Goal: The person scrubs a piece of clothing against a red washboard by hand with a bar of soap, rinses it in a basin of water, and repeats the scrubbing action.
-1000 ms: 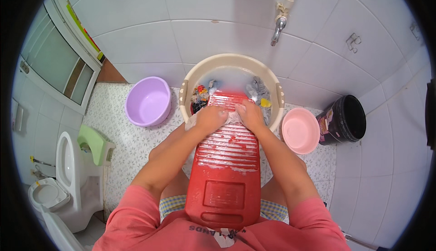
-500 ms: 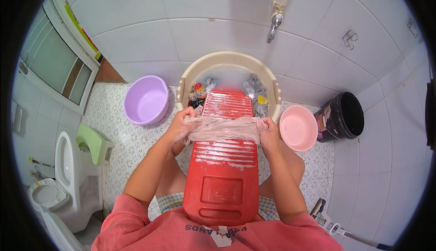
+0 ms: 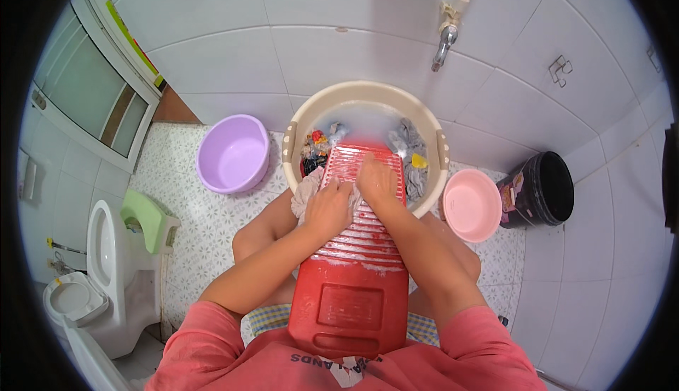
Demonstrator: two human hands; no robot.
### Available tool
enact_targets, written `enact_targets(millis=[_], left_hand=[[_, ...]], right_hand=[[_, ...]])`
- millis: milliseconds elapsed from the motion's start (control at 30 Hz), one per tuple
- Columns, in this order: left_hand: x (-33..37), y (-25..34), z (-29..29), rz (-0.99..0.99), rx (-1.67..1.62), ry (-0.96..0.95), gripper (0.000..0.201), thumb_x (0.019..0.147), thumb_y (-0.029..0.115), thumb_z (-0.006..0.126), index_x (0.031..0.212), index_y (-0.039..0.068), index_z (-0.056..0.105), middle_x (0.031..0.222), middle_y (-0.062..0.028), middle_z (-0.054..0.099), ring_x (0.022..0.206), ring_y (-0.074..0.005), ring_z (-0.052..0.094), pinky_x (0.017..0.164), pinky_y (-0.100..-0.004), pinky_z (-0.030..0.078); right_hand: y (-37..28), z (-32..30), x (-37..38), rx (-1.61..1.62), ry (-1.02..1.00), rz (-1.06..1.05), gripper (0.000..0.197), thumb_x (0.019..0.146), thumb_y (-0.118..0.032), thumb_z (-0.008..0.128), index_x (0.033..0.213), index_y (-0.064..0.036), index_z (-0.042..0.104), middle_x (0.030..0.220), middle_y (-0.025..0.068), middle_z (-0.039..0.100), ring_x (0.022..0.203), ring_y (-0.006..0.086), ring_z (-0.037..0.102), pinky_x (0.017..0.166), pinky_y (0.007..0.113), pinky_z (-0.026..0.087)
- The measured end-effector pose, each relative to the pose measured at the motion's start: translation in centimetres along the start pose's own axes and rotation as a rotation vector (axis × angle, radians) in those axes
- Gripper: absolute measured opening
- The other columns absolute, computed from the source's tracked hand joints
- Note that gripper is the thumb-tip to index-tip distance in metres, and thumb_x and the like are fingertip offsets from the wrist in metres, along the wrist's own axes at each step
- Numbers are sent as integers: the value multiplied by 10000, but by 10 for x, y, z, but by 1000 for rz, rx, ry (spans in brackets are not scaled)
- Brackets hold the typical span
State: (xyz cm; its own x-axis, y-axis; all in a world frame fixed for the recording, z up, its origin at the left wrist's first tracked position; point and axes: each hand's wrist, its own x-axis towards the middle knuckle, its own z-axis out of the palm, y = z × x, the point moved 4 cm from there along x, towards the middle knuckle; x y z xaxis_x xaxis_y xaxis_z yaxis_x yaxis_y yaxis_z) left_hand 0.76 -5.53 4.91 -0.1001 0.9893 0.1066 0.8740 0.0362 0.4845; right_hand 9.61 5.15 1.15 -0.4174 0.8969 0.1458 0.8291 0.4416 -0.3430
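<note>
A red ribbed washboard [image 3: 348,306] slopes from my lap down into a beige tub [image 3: 339,95] of cloudy water. A pale pinkish cloth [image 3: 306,191] is bunched on the board's ribs and hangs over its left edge. My left hand [image 3: 331,208] is closed on the cloth and presses it against the ribs. My right hand [image 3: 377,181], slightly blurred, is curled over the ribs just beyond it, with a bit of the cloth showing between the two hands. Soap suds whiten the lower ribs. Wet clothes [image 3: 414,152] lie in the tub on both sides of the board.
A purple basin [image 3: 233,154] stands left of the tub; a pink basin [image 3: 472,206] and a black bucket [image 3: 548,188] stand to the right. A tap [image 3: 444,48] juts from the tiled wall. A green stool [image 3: 148,221] and a toilet [image 3: 117,271] are at far left.
The cloth, stretched across the board between both hands before, is now bunched toward the left edge. My hands have come together over the ribs, the right one moving inward and farther up the board.
</note>
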Motion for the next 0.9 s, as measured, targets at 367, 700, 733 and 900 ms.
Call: enact_targets(millis=[367,700,733,900], left_hand=[[-6,-2,-4,59,-105,116,196,807,196,649,911,66,544,908,-162,548,775,-391,563,680,-458,453],[-30,14,-14,133,-154,11,211,733,226,625,868,66,604,791,-146,635,740,-344,624,681,-427,499],[-23,7,1,123,-146,12,211,733,226,625,868,66,604,791,-146,635,740,-344,624,681,-427,499],[61,2,24,25,127,-11,185,776,172,583,916,54,564,855,-168,634,746,-339,638,642,-447,507]], right_hand=[[18,-20,-28,-9,255,-196,148,805,-185,538,814,-38,554,741,175,604,627,359,606,566,482,479],[-26,-62,-96,215,-209,-252,135,784,-172,555,787,-39,577,717,168,626,641,339,627,600,468,493],[-30,-61,-96,224,-203,-220,130,780,-168,560,788,-39,574,717,171,628,637,338,627,597,471,491],[4,-22,-17,73,133,-48,139,799,-149,537,855,-22,541,723,199,619,650,385,614,599,496,483]])
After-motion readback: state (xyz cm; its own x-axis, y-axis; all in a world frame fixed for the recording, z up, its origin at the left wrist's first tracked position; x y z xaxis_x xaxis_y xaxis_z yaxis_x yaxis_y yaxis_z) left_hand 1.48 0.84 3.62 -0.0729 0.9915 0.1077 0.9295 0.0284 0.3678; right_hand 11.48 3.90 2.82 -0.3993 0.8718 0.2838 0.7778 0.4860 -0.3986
